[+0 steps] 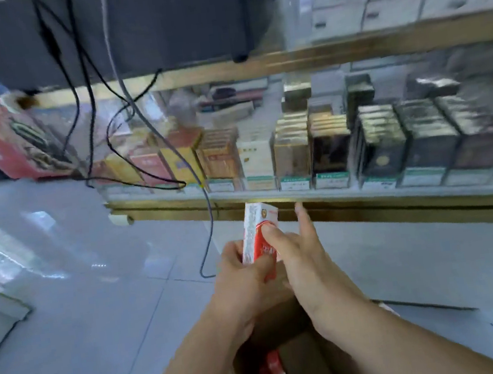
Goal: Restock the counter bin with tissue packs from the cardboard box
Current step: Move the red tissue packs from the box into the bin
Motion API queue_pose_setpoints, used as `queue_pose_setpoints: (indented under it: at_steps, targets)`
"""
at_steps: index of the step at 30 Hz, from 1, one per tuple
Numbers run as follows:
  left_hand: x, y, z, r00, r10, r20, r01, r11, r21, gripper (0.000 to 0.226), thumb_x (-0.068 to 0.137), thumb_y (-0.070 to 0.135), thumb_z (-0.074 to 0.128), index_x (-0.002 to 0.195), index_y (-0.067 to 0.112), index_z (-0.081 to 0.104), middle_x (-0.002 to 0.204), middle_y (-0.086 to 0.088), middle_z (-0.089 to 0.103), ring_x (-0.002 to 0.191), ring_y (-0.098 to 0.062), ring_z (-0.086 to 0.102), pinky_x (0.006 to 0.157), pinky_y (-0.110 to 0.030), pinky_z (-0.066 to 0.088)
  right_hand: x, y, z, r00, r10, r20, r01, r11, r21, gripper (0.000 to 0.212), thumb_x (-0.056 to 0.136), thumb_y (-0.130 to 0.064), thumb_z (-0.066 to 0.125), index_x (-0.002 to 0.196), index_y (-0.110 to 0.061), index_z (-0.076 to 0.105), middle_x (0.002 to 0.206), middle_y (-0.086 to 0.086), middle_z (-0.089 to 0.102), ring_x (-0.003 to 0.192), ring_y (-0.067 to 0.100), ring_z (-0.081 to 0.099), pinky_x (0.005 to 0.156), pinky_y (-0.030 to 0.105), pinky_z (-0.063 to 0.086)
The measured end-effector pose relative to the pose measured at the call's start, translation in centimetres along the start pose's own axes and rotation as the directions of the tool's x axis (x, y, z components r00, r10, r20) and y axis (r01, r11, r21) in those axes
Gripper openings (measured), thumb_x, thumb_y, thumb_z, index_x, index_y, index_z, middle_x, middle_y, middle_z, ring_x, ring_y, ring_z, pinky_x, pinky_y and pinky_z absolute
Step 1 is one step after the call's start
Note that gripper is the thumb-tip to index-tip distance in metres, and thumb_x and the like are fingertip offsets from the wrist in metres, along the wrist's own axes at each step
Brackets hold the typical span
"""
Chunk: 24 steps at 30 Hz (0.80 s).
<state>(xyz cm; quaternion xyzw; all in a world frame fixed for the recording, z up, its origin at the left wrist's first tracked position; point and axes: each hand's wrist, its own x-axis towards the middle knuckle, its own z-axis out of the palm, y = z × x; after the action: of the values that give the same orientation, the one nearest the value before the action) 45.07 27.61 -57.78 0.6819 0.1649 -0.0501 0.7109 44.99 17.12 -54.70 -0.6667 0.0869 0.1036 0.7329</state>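
well, low over the tiled floor (97, 298) both hands meet on one tissue pack (257, 225), a slim red and white pack held upright, its top end tipped slightly away, in front of the brass bottom rail of a glass display case (301, 186). the left hand (244, 277) grips the lower half of the pack, fingers curled round its left side and the thumb across the red front. the right hand (304, 260) is mostly unclenched: its thumb lies on the red face near the middle, while the fingers (303, 220) stretch straight up beside the right edge of the pack; whether they touch its back i cannot tell. directly below the wrists stands the cardboard box (304, 363), flaps open, on the floor, with more red packs (272, 370) lying in its left part. behind the glass, rows of small gold, dark and orange boxes (330, 145) stand side by side on a shelf. black cables (90, 112) hang down in loops in front of the left end of the case, under a dark screen (141, 22). a red carton (0, 136) sits at far left.
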Motion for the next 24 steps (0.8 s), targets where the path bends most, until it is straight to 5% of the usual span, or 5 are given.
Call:
queue_pose_setpoints:
  at_steps: [6,9,14,21,24]
  targets:
    - [-4.9,15.1,2.3,0.94,0.341,0.026,-0.342,0.938,0.047,0.031,0.082,0.017,0.068,0.11,0.009,0.058,0.096,-0.012,0.072,0.088,-0.024,0.071,0.074,-0.039,0.059,-3.3,-13.2,1.1,0.946,-0.318,0.067,0.315,0.948,0.051,0.089,0.071,-0.05,0.069,0.138,-0.059,0.012,0.14,-0.015,0.042,0.121,0.005,0.048,0.1,0.028,0.04]
    - [-7.6,21.1,3.3,0.904,0.427,0.03,-0.428,0.903,0.046,0.024,0.09,0.015,0.063,0.111,0.005,0.058,0.096,-0.016,0.071,0.092,-0.032,0.069,0.081,-0.049,0.057,-5.1,-18.7,1.4,0.896,-0.442,0.035,0.438,0.894,0.094,0.09,0.076,-0.04,0.071,0.141,-0.055,0.012,0.132,-0.019,0.042,0.103,-0.014,0.047,0.081,0.01,0.038]
    - [-11.7,28.8,4.8,0.835,0.549,0.043,-0.55,0.834,0.038,0.021,0.084,0.014,0.071,0.099,0.014,0.055,0.086,-0.004,0.07,0.079,-0.016,0.069,0.064,-0.028,0.056,-8.0,-26.5,0.8,0.842,-0.538,-0.041,0.539,0.835,0.11,0.085,0.077,-0.036,0.072,0.139,-0.055,0.017,0.096,-0.043,0.044,0.084,-0.023,0.052,0.076,0.011,0.041]
    - [-14.5,36.6,5.6,0.82,0.558,0.125,-0.553,0.83,-0.077,0.043,0.054,0.01,0.069,0.09,0.017,0.047,0.094,-0.012,0.061,0.084,-0.016,0.062,0.07,-0.03,0.049,-9.9,-34.9,-1.8,0.778,-0.608,-0.16,0.613,0.79,-0.026,0.066,0.081,-0.033,0.071,0.138,-0.036,0.039,0.124,-0.005,0.06,0.109,0.011,0.06,0.094,0.036,0.051]
    - [-14.5,40.1,5.3,0.823,0.566,0.051,-0.547,0.813,-0.198,0.046,0.049,0.013,0.064,0.092,0.021,0.05,0.097,-0.001,0.056,0.092,-0.015,0.054,0.083,-0.031,0.042,-8.6,-37.8,-3.6,0.757,-0.62,-0.204,0.594,0.784,-0.178,0.067,0.085,-0.037,0.065,0.142,-0.034,0.028,0.121,-0.01,0.053,0.097,0.006,0.056,0.078,0.017,0.05]
